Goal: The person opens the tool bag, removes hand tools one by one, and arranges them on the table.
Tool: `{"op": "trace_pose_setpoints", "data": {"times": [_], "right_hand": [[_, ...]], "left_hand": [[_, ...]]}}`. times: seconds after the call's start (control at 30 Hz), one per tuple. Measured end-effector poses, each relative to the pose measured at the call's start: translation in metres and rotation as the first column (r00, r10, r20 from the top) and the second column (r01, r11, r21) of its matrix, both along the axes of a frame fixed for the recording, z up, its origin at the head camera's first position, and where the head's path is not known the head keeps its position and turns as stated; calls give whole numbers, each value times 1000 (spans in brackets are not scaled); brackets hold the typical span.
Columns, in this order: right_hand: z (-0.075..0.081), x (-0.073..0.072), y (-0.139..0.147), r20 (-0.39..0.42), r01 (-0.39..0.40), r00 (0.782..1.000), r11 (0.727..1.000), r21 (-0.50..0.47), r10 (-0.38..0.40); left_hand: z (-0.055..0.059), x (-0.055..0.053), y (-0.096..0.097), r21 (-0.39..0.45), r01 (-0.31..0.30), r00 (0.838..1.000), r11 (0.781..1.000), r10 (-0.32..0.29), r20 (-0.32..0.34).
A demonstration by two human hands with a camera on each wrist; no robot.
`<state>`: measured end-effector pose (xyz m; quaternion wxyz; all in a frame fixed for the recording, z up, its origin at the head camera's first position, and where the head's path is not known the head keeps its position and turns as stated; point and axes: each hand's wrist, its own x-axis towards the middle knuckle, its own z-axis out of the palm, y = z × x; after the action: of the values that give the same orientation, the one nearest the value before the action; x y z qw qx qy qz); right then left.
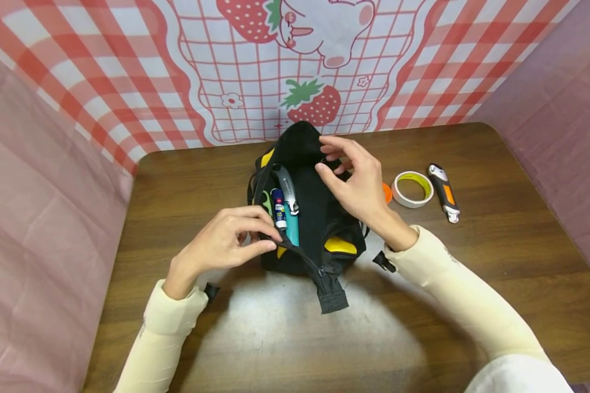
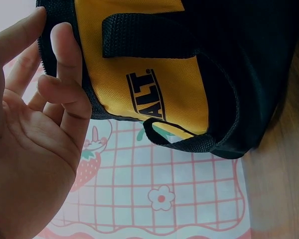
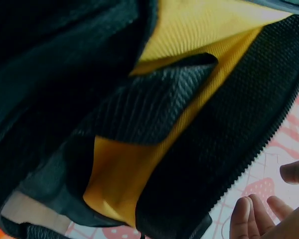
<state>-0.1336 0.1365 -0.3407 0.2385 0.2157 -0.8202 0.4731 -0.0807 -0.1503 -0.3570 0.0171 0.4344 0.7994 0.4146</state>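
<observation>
A black and yellow zippered tool bag [image 1: 302, 134] stands unzipped on the wooden table. My left hand [image 1: 231, 234] pinches its near-left zipper edge between thumb and fingers; the left wrist view shows the yellow side panel [image 2: 174, 94] beside that hand. My right hand [image 1: 356, 177] hovers over the bag's right side, fingers loosely bent and holding nothing; its fingertips [image 3: 243, 211] appear apart from the zipper edge in the right wrist view. Inside, along the left wall, are a grey-handled tool [image 1: 286, 185], a glue stick [image 1: 278, 210], a green handle [image 1: 266, 202] and a teal item [image 1: 292, 226].
Right of the bag lie a roll of tape [image 1: 397, 191], a black and orange utility knife [image 1: 444, 194] and an orange round object [image 1: 387, 192], partly hidden by my right hand. A checkered strawberry cloth [image 1: 226, 71] hangs behind the table; pink curtains flank it.
</observation>
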Motion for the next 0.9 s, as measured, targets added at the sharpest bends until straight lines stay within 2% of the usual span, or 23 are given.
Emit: {"op": "trace_pose_setpoints", "data": {"times": [0.27,0.47,0.63,0.9], "right_hand": [[-8,-8,-12,26,-41,999,999,18,41],[-9,-12,-22,53,-62,997,997,51,59],[-11,-16,-28,93,-84,993,993,84,76],[-26,-23,-34,180,-112,980,983,147,85]], "left_hand": [[-1,0,-1,5,3,1000,1000,-3,1],[0,0,-1,11,2,1000,1000,-2,-11],[0,-1,0,9,3,1000,1000,-3,-20],[0,-1,0,14,7,999,1000,-7,-33]]}}
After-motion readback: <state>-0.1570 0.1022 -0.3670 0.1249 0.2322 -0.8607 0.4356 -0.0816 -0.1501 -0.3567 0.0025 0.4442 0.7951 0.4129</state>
